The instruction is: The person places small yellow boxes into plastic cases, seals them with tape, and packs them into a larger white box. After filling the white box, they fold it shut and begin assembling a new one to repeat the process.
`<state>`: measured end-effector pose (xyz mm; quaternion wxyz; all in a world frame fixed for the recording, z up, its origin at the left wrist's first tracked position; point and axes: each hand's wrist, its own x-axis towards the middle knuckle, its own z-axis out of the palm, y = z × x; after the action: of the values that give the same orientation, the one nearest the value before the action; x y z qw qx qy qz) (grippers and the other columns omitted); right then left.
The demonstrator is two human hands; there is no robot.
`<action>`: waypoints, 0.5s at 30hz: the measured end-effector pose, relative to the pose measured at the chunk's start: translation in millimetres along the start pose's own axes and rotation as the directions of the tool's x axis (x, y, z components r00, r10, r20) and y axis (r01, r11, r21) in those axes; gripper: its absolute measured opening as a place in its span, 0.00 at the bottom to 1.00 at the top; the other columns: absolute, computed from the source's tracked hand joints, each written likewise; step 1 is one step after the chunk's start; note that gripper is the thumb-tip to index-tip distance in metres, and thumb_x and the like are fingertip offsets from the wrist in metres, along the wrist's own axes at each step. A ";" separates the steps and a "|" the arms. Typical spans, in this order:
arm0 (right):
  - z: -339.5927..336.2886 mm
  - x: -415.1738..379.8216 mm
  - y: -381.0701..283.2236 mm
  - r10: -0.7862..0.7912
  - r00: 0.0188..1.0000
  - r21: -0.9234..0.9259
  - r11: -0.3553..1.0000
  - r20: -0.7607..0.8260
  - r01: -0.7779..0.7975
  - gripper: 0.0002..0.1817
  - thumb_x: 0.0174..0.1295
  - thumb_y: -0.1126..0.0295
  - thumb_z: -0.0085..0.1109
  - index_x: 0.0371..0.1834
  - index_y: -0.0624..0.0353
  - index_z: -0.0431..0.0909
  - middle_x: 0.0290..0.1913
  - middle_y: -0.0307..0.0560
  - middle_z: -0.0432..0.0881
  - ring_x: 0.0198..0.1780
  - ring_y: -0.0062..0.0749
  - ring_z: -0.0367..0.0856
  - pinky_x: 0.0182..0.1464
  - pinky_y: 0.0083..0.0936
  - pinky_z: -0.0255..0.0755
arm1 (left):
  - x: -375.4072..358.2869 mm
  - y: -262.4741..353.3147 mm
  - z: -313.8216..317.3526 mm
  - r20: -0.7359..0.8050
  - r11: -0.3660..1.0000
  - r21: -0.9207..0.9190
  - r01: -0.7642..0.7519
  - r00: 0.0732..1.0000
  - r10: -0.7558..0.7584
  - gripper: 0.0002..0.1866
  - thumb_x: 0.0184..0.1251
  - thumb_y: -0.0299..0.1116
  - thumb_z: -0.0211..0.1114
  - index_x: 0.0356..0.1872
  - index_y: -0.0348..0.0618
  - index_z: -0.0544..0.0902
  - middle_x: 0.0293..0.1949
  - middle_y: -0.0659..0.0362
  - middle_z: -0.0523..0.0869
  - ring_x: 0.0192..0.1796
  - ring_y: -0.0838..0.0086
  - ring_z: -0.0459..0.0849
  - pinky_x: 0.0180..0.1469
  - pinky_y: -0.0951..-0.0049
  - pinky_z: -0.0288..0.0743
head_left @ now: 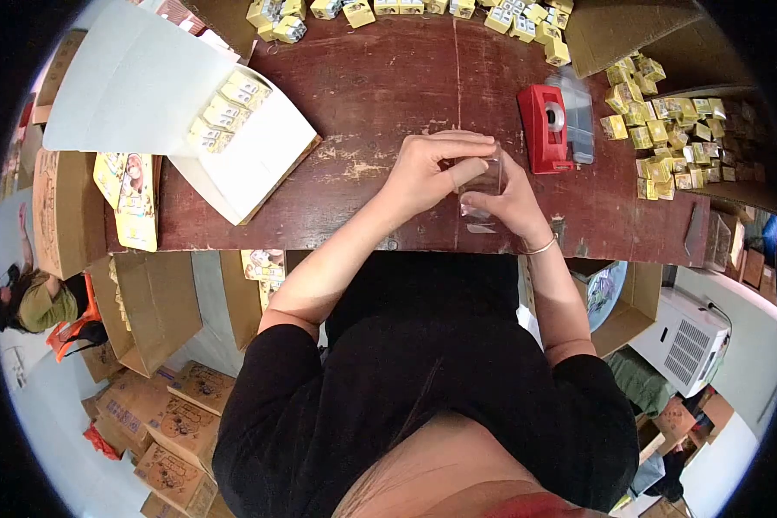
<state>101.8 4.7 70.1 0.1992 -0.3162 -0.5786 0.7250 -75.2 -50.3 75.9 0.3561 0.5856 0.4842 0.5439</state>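
Observation:
A clear plastic box (483,183) is between my two hands above the near part of the table. My left hand (436,173) bends over its top and left side, fingers curled against it. From the right, my right hand (516,200) grips the box, thumb across the near side and fingers behind. A flap of clear plastic (480,228) sticks out at the lower end. Just right of my hands stands a red tape dispenser (541,129) with a roll of tape, and flat clear plastic pieces (578,116) lie beside it.
On the left, a white box (272,142) holds a few small yellow boxes (226,112), near printed yellow packs (136,198). More small yellow boxes (665,129) spill from a carton at right and line the far edge. Another person (43,298) is at far left.

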 end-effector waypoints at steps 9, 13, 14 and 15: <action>0.7 0.9 -3.0 -0.002 1.000 -0.047 0.999 0.021 0.003 0.38 0.49 0.79 0.73 0.64 0.62 0.64 0.48 0.46 0.80 0.48 0.30 0.82 0.51 0.29 0.79 | 9.2 13.9 1.0 -0.056 0.946 -0.231 0.225 0.968 -0.244 0.10 0.63 0.26 0.67 0.44 0.39 0.88 0.44 0.52 0.90 0.42 0.73 0.89 0.43 0.75 0.84; -3.3 -0.3 -3.1 0.009 0.999 0.032 0.999 0.049 -0.010 0.37 0.51 0.79 0.72 0.65 0.63 0.63 0.47 0.47 0.81 0.48 0.31 0.82 0.50 0.30 0.80 | 15.1 18.0 -3.4 -0.024 0.990 -0.086 0.115 0.993 -0.117 0.09 0.64 0.26 0.67 0.44 0.38 0.88 0.42 0.53 0.90 0.34 0.77 0.88 0.33 0.78 0.83; -4.2 -0.6 -2.7 0.006 0.999 0.031 0.999 0.047 -0.007 0.37 0.51 0.79 0.72 0.65 0.63 0.63 0.47 0.47 0.81 0.48 0.31 0.82 0.50 0.30 0.80 | 14.9 19.0 -6.8 0.025 0.980 -0.109 0.165 0.986 -0.163 0.09 0.65 0.26 0.67 0.45 0.38 0.88 0.43 0.52 0.90 0.31 0.77 0.87 0.30 0.79 0.82; -4.7 -1.9 -1.4 0.007 0.996 0.063 0.998 0.084 -0.012 0.36 0.52 0.80 0.70 0.66 0.62 0.63 0.46 0.50 0.81 0.46 0.30 0.83 0.45 0.27 0.81 | 14.9 19.5 -8.9 0.078 0.968 -0.129 0.216 0.975 -0.207 0.09 0.65 0.26 0.67 0.45 0.38 0.88 0.44 0.52 0.90 0.28 0.78 0.87 0.28 0.79 0.81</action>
<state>106.3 7.2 71.2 0.1813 -0.2819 -0.5615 0.7565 -81.3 -42.5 100.0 0.4668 0.5220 0.4940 0.5154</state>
